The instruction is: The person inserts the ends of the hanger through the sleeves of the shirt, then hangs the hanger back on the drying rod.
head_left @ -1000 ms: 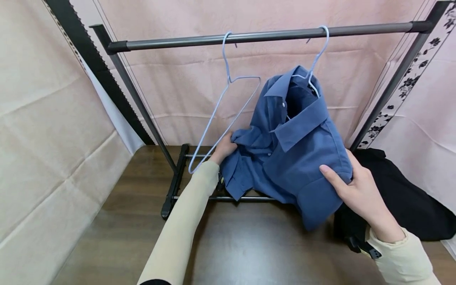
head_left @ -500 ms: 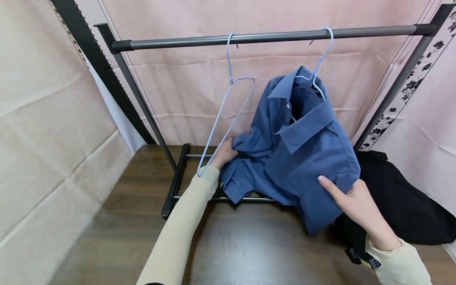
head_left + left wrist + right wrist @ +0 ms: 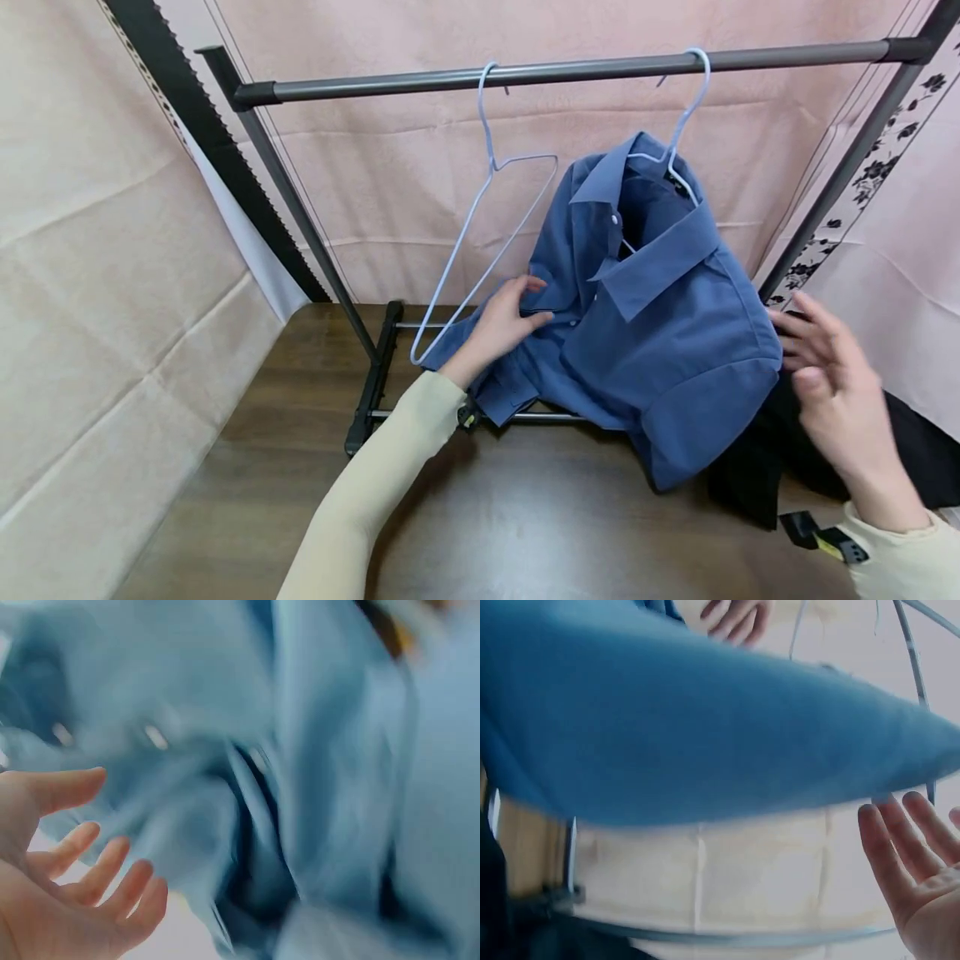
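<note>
A blue collared shirt point(image 3: 667, 358) hangs on a light-blue hanger point(image 3: 678, 125) hooked over the rack's bar. In the head view my left hand point(image 3: 504, 321) is in front of the shirt's left part, thumb and fingers spread, gripping nothing. The left wrist view shows that hand point(image 3: 90, 877) with loosely bent fingers beside blurred blue cloth. My right hand point(image 3: 843, 400) is off the shirt's right side, fingers relaxed; in the right wrist view its fingertips point(image 3: 866, 814) lie close to the cloth edge, and contact cannot be told. A bare light-blue hanger point(image 3: 457, 250) hangs left of the shirt.
The black rack's top bar point(image 3: 390, 82) runs across above. Its base point(image 3: 367, 392) stands on a brown wooden surface point(image 3: 510, 517). Black cloth point(image 3: 750, 479) lies at the right, partly behind my right hand. Pale curtains point(image 3: 97, 275) enclose the sides and back.
Both hands have let go of the shirt. My left hand has moved up and right to the shirt's front; my right hand has moved right, away from its shoulder.
</note>
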